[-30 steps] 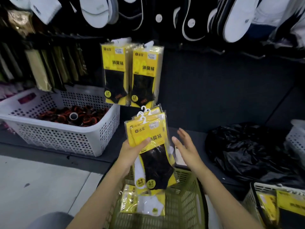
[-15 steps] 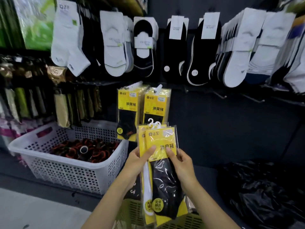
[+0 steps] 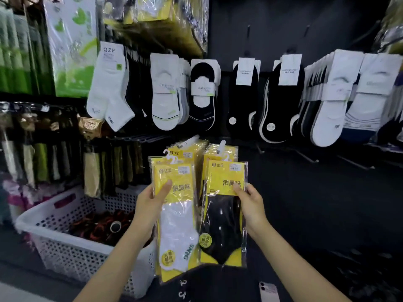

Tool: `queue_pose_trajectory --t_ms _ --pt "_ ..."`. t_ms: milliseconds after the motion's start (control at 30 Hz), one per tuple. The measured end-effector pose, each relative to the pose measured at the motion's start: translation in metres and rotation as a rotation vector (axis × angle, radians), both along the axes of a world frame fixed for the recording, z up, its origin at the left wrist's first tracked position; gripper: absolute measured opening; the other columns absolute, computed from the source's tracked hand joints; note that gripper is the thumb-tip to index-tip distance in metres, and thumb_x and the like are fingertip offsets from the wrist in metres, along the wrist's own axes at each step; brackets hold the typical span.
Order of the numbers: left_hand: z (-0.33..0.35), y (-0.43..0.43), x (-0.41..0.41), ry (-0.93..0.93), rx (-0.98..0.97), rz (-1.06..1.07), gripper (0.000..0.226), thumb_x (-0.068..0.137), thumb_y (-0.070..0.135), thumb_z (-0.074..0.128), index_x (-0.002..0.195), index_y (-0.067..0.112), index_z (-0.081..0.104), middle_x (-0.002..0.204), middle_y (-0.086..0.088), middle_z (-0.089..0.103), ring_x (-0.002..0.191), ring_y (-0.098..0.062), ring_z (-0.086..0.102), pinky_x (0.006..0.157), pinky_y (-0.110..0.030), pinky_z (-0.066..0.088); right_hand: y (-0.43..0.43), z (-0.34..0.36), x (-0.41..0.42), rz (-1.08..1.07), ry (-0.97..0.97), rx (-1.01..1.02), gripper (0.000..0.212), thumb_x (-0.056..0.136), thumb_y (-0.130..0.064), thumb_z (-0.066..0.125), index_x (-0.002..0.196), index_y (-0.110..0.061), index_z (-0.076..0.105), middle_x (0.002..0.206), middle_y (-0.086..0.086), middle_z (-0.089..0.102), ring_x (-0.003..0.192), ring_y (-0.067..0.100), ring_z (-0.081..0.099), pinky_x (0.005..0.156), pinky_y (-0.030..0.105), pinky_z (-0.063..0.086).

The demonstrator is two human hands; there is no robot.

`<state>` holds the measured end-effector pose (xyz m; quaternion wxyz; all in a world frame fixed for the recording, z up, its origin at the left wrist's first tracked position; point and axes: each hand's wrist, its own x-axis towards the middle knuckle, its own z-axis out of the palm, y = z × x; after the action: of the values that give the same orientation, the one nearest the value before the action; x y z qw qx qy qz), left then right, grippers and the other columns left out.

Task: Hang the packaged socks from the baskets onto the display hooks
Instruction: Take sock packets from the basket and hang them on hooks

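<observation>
My left hand (image 3: 150, 205) grips a small stack of yellow packs, the front one a white sock pack (image 3: 176, 227), thumb on its yellow card. My right hand (image 3: 250, 205) pinches a single black sock pack (image 3: 224, 214) by its right edge, thumb on the card. Both are held upright in front of the display wall. Behind them two rows of the same yellow packs (image 3: 220, 153) hang on display hooks (image 3: 222, 146). White plastic hangers stick up from the tops of the held packs.
A white perforated basket (image 3: 72, 245) with dark rolled items sits at lower left. Bare hooks (image 3: 305, 156) jut from the dark wall to the right. Carded socks (image 3: 331, 101) hang in a row above. A phone (image 3: 269, 290) lies below.
The camera has tilted up from the green basket to the wall. My right hand took the black pack off the stack, which now shows a white pack in front.
</observation>
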<state>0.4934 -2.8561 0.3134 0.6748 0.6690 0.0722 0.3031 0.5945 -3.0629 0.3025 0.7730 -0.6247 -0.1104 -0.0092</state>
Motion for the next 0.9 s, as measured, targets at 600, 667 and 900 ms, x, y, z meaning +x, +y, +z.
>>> queue_pose_trajectory --t_ms 600,667,900 --pt "0.016 0.029 0.046 -0.169 -0.041 0.025 0.019 0.084 0.038 0.062 0.099 0.029 0.067 0.093 0.017 0.073 0.083 0.002 0.068 0.058 -0.005 0.048 0.053 -0.018 0.116 -0.234 -0.149 -0.142 0.012 0.09 -0.026 0.064 0.085 -0.016 0.066 0.087 0.002 0.071 0.087 0.018 0.068 0.08 0.034 0.054" --pt "0.015 0.027 0.052 -0.171 -0.037 0.012 0.022 0.083 0.039 0.062 0.101 0.028 0.067 0.095 0.015 0.073 0.084 0.001 0.069 0.059 -0.006 0.048 0.057 -0.018 0.131 -0.282 -0.122 -0.157 0.013 0.088 -0.03 0.066 0.084 -0.017 0.065 0.083 -0.001 0.07 0.084 0.016 0.067 0.073 0.027 0.053" --pt "0.011 0.02 0.058 -0.154 -0.076 -0.011 0.029 0.081 0.04 0.062 0.103 0.023 0.068 0.096 0.007 0.074 0.086 -0.008 0.071 0.061 -0.014 0.052 0.053 -0.014 0.152 -0.462 -0.001 -0.202 0.029 0.082 -0.033 0.073 0.099 -0.016 0.058 0.092 -0.002 0.062 0.078 0.009 0.055 0.06 0.017 0.04"
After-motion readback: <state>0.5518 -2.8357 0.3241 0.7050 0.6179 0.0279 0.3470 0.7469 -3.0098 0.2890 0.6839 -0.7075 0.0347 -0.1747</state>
